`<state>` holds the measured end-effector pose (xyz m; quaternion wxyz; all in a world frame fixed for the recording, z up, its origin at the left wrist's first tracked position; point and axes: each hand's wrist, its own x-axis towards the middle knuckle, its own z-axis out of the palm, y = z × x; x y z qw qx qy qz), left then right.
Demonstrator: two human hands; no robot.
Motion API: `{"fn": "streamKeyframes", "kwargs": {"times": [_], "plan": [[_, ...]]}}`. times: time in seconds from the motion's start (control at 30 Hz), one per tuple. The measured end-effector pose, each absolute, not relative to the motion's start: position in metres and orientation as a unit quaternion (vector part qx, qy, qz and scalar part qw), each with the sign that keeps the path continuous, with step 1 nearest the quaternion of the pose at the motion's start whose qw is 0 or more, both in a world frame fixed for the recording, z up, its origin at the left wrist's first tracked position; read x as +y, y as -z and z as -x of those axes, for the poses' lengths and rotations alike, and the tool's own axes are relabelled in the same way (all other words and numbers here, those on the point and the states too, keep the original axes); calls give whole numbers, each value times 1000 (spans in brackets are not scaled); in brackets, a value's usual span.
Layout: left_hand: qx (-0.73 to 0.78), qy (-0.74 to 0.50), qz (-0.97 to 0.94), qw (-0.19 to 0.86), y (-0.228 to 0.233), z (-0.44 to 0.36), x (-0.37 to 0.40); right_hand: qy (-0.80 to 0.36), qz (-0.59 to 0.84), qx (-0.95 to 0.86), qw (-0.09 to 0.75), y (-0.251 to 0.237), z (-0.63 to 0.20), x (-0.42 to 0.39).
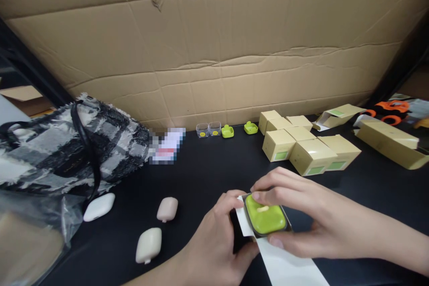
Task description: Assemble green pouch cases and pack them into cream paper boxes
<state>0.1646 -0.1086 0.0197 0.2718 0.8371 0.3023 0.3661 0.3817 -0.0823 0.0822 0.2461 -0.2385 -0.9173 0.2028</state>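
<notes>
A lime-green rounded case sits in a dark tray with a white paper strip under it, low in the middle of the view. My right hand wraps around the tray from the right, with fingers on its top edge and thumb below. My left hand holds the tray's left side, fingertips at the paper edge.
Several small tan boxes stand at the back right, with an open long box and orange scissors beyond. Three pale cases lie on the black table at left, near a plaid bag. Cardboard wall behind.
</notes>
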Motion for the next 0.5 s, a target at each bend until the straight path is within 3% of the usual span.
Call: {"fn": "streamKeyframes", "kwargs": {"times": [0.27,0.5], "plan": [[274,-375,-843,271,-18,-166,-107,-185,233,-931,213,-84,-380,-85],[307,-335,-859,234,-24,-162,-109,-207,273,-890,301,-87,-390,-85]]}}
